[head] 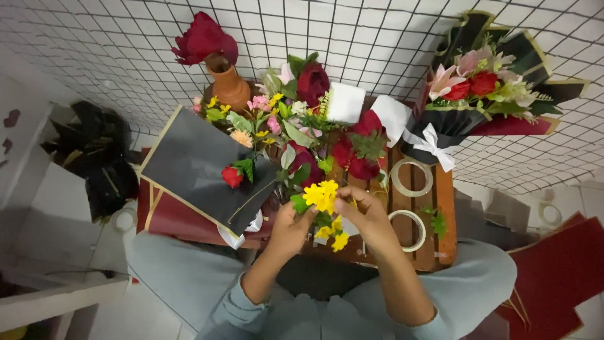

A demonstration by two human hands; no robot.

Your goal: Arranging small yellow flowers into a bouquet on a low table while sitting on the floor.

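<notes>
Starting from the left, a black wrapping sheet (pixel 189 160) with one red rose (pixel 232 176) on it is lying open over the crate edge, not yet wrapped around anything. At the middle, the left hand (pixel 290 228) and right hand (pixel 371 220) are both pinching the yellow flower sprig (pixel 322 196) just above the wooden crate (pixel 440 233). Loose flowers (pixel 302 119) are still lying unbundled behind, with tape rolls (pixel 412 177) beside them, while a finished bouquet (pixel 481 94) is standing far right.

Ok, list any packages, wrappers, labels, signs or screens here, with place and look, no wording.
No labels, signs or screens show.
Wrapped bouquet: upper right, black paper with gold edges, white ribbon.
Black sheet: flat at left, square, gold-edged, a red rose on it.
Tape rolls: two clear rings on the wooden table, right of the hands.
</notes>
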